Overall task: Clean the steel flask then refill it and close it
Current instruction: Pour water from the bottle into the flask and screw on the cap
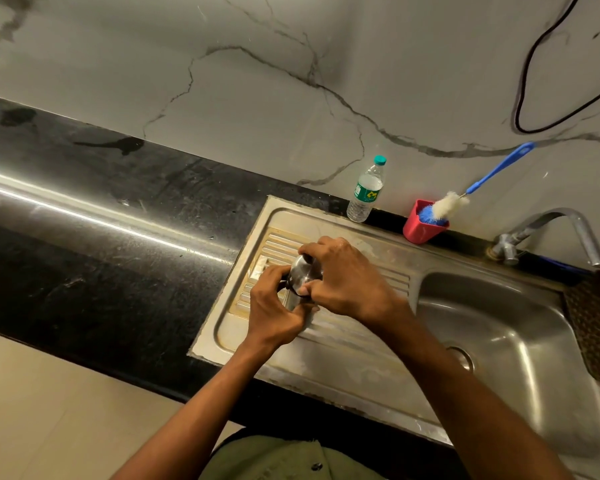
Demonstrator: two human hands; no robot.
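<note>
Head view. Steel flask [300, 277] upright on the ribbed drainboard [361, 327] of the steel sink unit, left of the basin [499, 341]. Left hand [274, 306] wrapped round the flask body, fingers curled on its near-left side. Right hand [347, 275] clamped over the flask top from the right, fingers curled over the cap end, thumb pressed low against the side. Both hands gripping the flask; cap seam hidden under the fingers, so open or closed flask: cannot tell.

Behind the flask, at the back edge of the drainboard against the marble wall: clear plastic water bottle [366, 192], green cap on, green label, standing upright. Right of the bottle, also behind the flask: red cup [421, 225] holding a bottle brush [465, 199], white and blue bristles down in the cup, blue handle leaning up to the right against the wall. Farther right of the flask, past the cup: chrome tap [551, 233], spout arched over the basin. Drain hole visible in the basin floor. Black cable [530, 74] looping on the wall, well above and right of the flask. Black stone counter [101, 220] stretching left of the flask, wet streaks and a bright light reflection on it.
</note>
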